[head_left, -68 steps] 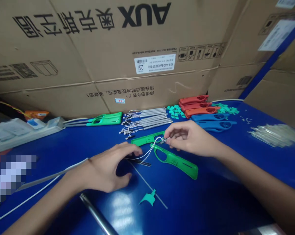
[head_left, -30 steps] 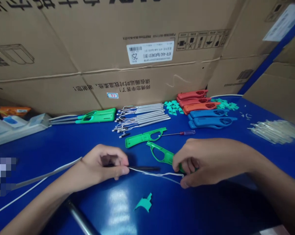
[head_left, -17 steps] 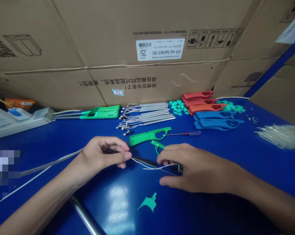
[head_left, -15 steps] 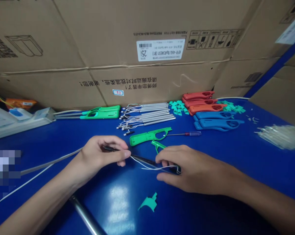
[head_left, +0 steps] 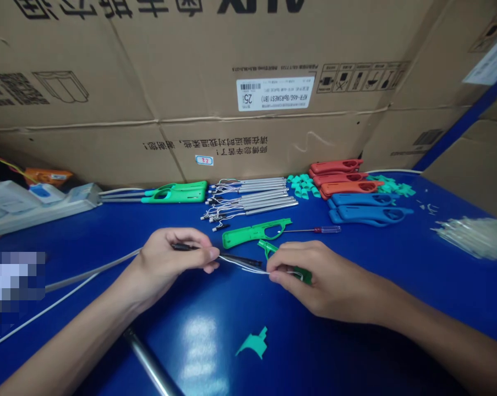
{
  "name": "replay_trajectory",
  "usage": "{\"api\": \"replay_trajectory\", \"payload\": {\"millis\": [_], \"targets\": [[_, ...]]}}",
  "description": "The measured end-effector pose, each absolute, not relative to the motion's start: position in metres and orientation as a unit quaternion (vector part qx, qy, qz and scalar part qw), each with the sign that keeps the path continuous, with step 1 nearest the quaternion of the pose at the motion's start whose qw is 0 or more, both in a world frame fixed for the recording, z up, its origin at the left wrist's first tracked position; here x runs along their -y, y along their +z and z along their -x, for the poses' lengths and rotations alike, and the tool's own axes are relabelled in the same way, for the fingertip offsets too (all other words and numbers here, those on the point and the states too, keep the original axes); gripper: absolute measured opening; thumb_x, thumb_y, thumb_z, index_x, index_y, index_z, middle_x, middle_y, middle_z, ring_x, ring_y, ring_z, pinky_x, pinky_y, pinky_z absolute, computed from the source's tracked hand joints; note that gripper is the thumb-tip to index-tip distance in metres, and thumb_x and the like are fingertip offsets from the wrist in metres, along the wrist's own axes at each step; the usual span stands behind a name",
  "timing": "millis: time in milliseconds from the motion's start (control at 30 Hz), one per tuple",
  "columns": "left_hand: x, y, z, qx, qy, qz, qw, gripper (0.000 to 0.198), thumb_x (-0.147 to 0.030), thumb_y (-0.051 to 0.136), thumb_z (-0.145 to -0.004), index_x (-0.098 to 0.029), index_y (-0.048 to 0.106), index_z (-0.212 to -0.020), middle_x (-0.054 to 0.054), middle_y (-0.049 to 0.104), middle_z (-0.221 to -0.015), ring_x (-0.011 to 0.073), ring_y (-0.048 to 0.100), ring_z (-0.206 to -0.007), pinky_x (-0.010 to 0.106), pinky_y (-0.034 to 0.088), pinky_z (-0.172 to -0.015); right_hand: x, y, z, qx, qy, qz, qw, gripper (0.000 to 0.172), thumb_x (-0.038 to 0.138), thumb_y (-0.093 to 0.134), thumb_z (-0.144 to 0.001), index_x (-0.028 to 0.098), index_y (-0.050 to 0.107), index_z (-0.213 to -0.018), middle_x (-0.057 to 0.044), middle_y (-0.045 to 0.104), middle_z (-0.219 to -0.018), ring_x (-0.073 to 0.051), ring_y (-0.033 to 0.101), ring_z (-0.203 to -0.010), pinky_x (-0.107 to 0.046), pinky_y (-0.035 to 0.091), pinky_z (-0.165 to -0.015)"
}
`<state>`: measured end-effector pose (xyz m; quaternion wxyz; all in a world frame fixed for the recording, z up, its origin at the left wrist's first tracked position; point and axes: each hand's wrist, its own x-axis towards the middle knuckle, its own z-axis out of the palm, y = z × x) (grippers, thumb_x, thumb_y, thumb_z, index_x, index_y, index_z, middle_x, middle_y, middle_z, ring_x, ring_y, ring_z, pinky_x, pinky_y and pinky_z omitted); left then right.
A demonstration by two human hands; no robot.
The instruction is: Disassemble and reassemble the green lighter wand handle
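While the left hand [head_left: 165, 261] pinches a black rod [head_left: 240, 259], the right hand [head_left: 314, 275] pinches white wires [head_left: 250, 268] beside it, over the worktop [head_left: 314, 357]. One green handle half [head_left: 268, 248] lies partly hidden behind the right hand; another green half [head_left: 250, 233] lies beyond, near a screwdriver [head_left: 326, 229].

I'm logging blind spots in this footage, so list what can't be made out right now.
Head view: most of the nearer green half-shell, covered by the right hand.
Head view: whether the black part runs unbroken through the left hand, whose grip hides it.
Head view: the near end of the metal tube, cut off by the bottom edge.
Head view: how many translucent sticks there are; blurred and overlapping.
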<state>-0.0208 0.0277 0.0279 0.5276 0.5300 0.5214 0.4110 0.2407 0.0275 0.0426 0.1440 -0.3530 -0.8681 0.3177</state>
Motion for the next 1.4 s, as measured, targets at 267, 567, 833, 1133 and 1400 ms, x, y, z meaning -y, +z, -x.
{"api": "replay_trajectory", "payload": {"millis": [267, 567, 833, 1133, 1400], "targets": [[-0.025, 0.029, 0.017, -0.525, 0.418, -0.501, 0.547, 0.015, -0.020, 0.085, -0.060, -0.015, 0.071, -0.059, 0.003, 0.067, -0.052, 0.0146, 0.066, -0.053, 0.022, 0.053, -0.052, -0.025, 0.036, -0.240, 0.844, 0.329, 0.398, 0.147, 0.011, 0.023, 0.051, -0.094, 0.023, 0.062, -0.093, 0.004, 0.064, -0.078, -0.012, 0.056, -0.071, -0.025, 0.039, -0.062], [-0.023, 0.030, 0.016, -0.514, 0.422, -0.480, 0.571, 0.017, -0.021, 0.085, -0.061, -0.015, 0.070, -0.058, 0.002, 0.064, -0.049, 0.0147, 0.066, -0.053, 0.021, 0.053, -0.053, -0.019, 0.030, -0.231, 0.820, 0.313, 0.443, 0.185, 0.038, 0.037, 0.071, -0.083, 0.019, 0.060, -0.115, -0.006, 0.066, -0.117, -0.022, 0.062, -0.110, -0.036, 0.047, -0.092], [-0.022, 0.029, 0.010, -0.508, 0.417, -0.478, 0.583, 0.017, -0.019, 0.086, -0.059, -0.014, 0.070, -0.058, 0.004, 0.068, -0.054, 0.0124, 0.063, -0.049, 0.019, 0.051, -0.049, -0.018, 0.015, -0.231, 0.832, 0.291, 0.409, 0.235, 0.041, 0.021, 0.062, -0.087, 0.026, 0.054, -0.127, -0.003, 0.072, -0.103, -0.019, 0.069, -0.095, -0.033, 0.052, -0.082], [-0.022, 0.031, 0.014, -0.509, 0.420, -0.477, 0.581, 0.016, -0.019, 0.086, -0.061, -0.014, 0.071, -0.059, 0.003, 0.066, -0.051, 0.0121, 0.064, -0.051, 0.018, 0.050, -0.050, -0.022, 0.019, -0.236, 0.855, 0.261, 0.349, 0.280, 0.026, 0.017, 0.054, -0.094, 0.019, 0.065, -0.118, -0.002, 0.075, -0.098, -0.014, 0.069, -0.085, -0.023, 0.052, -0.076], [-0.022, 0.032, 0.015, -0.510, 0.420, -0.466, 0.589, 0.017, -0.020, 0.086, -0.061, -0.014, 0.070, -0.058, 0.002, 0.064, -0.049, 0.0143, 0.065, -0.053, 0.022, 0.053, -0.054, -0.029, 0.011, -0.240, 0.889, 0.211, 0.242, 0.326, 0.029, 0.009, 0.051, -0.096, 0.010, 0.069, -0.118, -0.008, 0.074, -0.094, -0.015, 0.068, -0.080, -0.022, 0.054, -0.072]]}}
